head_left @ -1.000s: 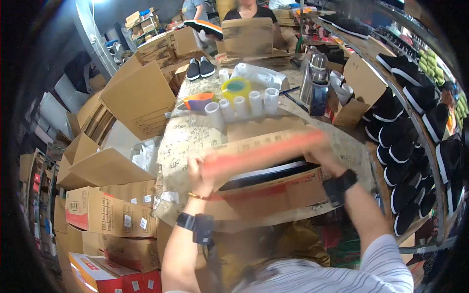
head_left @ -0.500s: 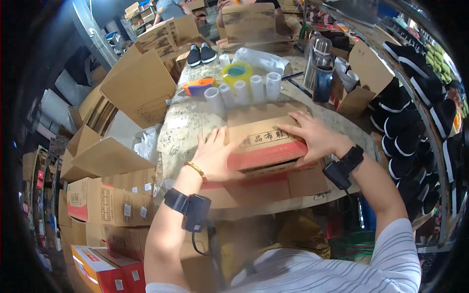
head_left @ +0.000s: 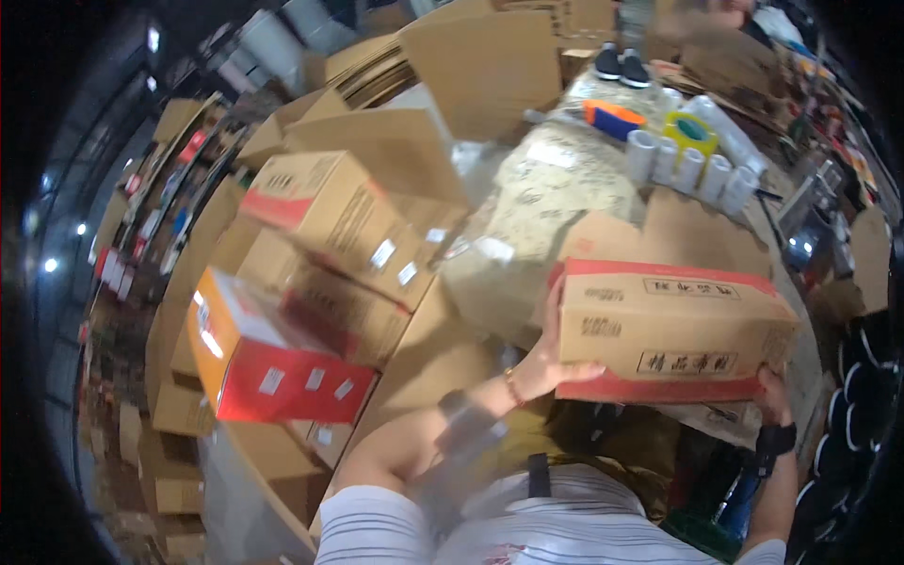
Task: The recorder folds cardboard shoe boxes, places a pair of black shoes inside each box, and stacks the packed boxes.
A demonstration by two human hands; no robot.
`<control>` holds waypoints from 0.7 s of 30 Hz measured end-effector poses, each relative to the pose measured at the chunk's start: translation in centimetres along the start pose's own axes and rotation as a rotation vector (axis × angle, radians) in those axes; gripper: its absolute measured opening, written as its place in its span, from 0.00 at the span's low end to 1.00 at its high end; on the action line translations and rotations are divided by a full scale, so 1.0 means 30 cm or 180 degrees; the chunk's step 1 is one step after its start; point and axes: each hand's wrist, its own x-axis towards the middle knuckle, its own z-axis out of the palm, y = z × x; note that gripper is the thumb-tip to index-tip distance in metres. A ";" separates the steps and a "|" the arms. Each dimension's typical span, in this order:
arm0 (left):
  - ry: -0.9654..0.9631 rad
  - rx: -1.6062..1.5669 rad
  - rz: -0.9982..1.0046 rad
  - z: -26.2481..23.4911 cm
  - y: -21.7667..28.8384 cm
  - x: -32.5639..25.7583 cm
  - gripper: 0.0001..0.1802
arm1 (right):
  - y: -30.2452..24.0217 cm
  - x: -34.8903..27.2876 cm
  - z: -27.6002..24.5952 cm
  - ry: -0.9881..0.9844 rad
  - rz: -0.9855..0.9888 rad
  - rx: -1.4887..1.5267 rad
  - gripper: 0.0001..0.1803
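Note:
A closed brown shoe box with red bands and dark print is held between my two hands at the near edge of the table. My left hand grips its left end, with the thumb stretched over the side facing me. At the lower right corner, my right hand closes round the box's edge, its fingers partly hidden. Behind the box, a piece of brown cardboard lies on the paper-covered table.
To the left, a large open carton holds several shoe boxes and a red and orange box. Farther back on the table are white rolls, yellow tape, an orange and blue tape dispenser and black shoes. More shoes line the right.
The view has swung left. My hands, formerly spread on the box on the table, now grip its ends and have brought it nearer to me, with its printed long side showing.

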 end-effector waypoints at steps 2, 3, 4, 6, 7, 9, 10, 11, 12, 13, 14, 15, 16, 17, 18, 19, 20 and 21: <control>0.0054 0.0260 -0.0232 -0.041 0.103 -0.213 0.50 | 0.002 0.022 0.090 -0.0606 -0.0214 -0.0041 0.32; 0.0073 0.0777 -0.0306 -0.051 0.169 -0.344 0.41 | -0.003 0.044 0.175 -0.0741 -0.0837 -0.0863 0.35; 0.0121 0.1295 -0.0407 -0.069 0.205 -0.479 0.34 | 0.008 0.079 0.267 -0.0890 -0.1493 -0.1643 0.39; 0.0819 0.0707 0.0924 -0.193 -0.002 -0.823 0.43 | 0.199 0.128 0.395 -0.1828 -0.1133 -0.1491 0.40; 0.1397 0.0701 0.0683 -0.154 0.055 -0.985 0.44 | 0.144 0.166 0.625 -0.2860 -0.0990 -0.0674 0.46; 0.2534 0.0787 0.0661 -0.083 0.131 -1.260 0.47 | 0.117 0.109 0.979 -0.3236 -0.0207 -0.0213 0.66; 0.3047 0.0912 0.0795 -0.034 0.188 -1.391 0.49 | 0.161 0.070 1.097 -0.3569 -0.0184 -0.0068 0.70; 0.3448 0.1073 0.0903 0.005 0.249 -1.505 0.50 | 0.154 0.077 1.200 -0.3878 -0.1216 -0.0660 0.70; 0.3867 0.1276 0.0966 0.057 0.307 -1.634 0.52 | 0.133 0.048 1.303 -0.4123 -0.1495 -0.0868 0.61; 0.4151 0.1510 0.0983 0.094 0.368 -1.734 0.53 | 0.145 0.027 1.350 -0.4303 -0.1670 -0.0961 0.55; 0.4360 0.1715 0.0945 0.120 0.410 -1.816 0.55 | 0.158 0.014 1.385 -0.4457 -0.1844 -0.1070 0.48; 0.4484 0.1966 0.0869 0.121 0.454 -1.880 0.57 | 0.156 0.006 1.407 -0.4437 -0.1928 -0.1165 0.43; 0.4608 0.2248 0.0748 0.112 0.484 -1.920 0.58 | 0.188 0.005 1.419 -0.4518 -0.1907 -0.1139 0.43; 0.4655 0.2521 0.0616 0.073 0.516 -1.930 0.60 | 0.218 0.015 1.400 -0.4394 -0.1634 -0.1333 0.39; 0.4990 0.3303 0.0812 0.002 0.496 -1.903 0.61 | 0.241 0.028 1.376 -0.4244 -0.1359 -0.1541 0.35; 0.5319 0.4133 0.0978 -0.096 0.499 -1.864 0.62 | 0.252 0.032 1.368 -0.4314 -0.1355 -0.1555 0.35; 0.5357 0.5390 0.0130 -0.205 0.488 -1.878 0.62 | 0.255 0.039 1.348 -0.4202 -0.1221 -0.1786 0.33; 0.5192 0.6576 -0.0786 -0.339 0.458 -1.888 0.62 | 0.252 0.044 1.325 -0.4046 -0.1091 -0.2054 0.31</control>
